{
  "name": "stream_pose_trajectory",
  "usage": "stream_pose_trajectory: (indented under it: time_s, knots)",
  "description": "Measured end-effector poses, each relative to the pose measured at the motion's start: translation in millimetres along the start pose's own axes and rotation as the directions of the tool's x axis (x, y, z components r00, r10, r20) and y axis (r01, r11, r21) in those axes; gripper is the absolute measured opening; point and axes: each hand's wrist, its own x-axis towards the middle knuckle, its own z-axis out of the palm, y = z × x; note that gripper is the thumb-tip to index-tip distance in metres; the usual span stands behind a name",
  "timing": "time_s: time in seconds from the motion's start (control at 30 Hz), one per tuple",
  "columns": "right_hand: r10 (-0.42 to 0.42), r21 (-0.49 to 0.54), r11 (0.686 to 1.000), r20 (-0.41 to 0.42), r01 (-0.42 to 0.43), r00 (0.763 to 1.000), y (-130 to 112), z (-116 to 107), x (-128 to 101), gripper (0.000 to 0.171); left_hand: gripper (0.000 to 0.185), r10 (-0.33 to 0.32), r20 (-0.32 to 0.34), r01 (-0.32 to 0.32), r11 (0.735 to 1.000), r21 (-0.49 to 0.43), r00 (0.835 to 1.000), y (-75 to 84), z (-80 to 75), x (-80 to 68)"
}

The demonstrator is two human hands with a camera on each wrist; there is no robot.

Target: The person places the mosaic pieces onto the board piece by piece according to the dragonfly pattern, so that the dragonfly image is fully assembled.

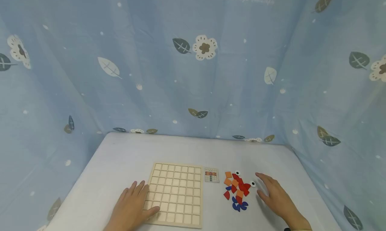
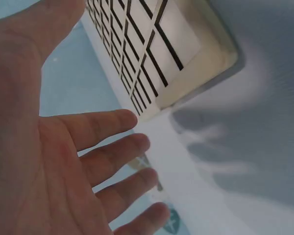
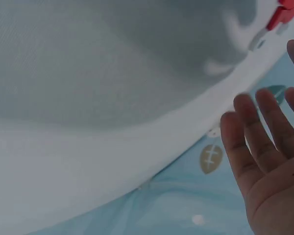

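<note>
A pale wooden grid board (image 1: 176,194) lies flat on the table, its corner also showing in the left wrist view (image 2: 186,68). My left hand (image 1: 132,206) lies open at the board's left edge, thumb on its lower left cells; in the left wrist view its fingers (image 2: 103,156) are straight. A heap of red, orange and blue tiles (image 1: 236,190) with two white eye pieces sits right of the board. My right hand (image 1: 275,197) is open just right of the heap, fingers (image 3: 264,132) spread, holding nothing.
A small pattern card (image 1: 211,174) lies between the board and the tiles. The white table (image 1: 120,157) is walled in by blue leaf-print cloth (image 1: 193,73) at the back and both sides.
</note>
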Motion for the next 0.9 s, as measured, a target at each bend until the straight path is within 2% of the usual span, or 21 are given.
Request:
stream_pose_trajectory:
  time_s: [0.17, 0.3, 0.57, 0.73, 0.9]
  knots:
    - [0.041, -0.018, 0.999, 0.066, -0.040, 0.997, 7, 0, 11, 0.061, 0.099, -0.018, 0.055, 0.019, 1.000, -0.024, 0.998, -6.2, 1.5, -11.0]
    - [0.040, -0.018, 0.999, 0.091, -0.039, 0.995, 10, 4, 18, 0.053, 0.102, -0.015, 0.094, 0.021, 0.998, -0.063, 0.995, -8.7, 5.6, -15.7]
    - [0.007, -0.036, 0.999, 0.098, -0.004, 0.995, 9, 14, 27, 0.028, 0.110, -0.003, 0.108, 0.017, 0.991, -0.131, 0.994, -11.8, 15.2, -20.9]
    - [0.002, -0.058, 0.998, 0.093, 0.003, 0.996, 9, 13, 30, 0.029, 0.113, -0.007, 0.110, 0.025, 0.987, -0.159, 0.994, -11.6, 19.7, -23.5]
    - [-0.006, -0.055, 0.998, 0.086, 0.011, 0.996, 9, 11, 34, 0.032, 0.109, -0.006, 0.063, 0.013, 0.994, -0.108, 0.998, -9.9, 22.3, -22.4]
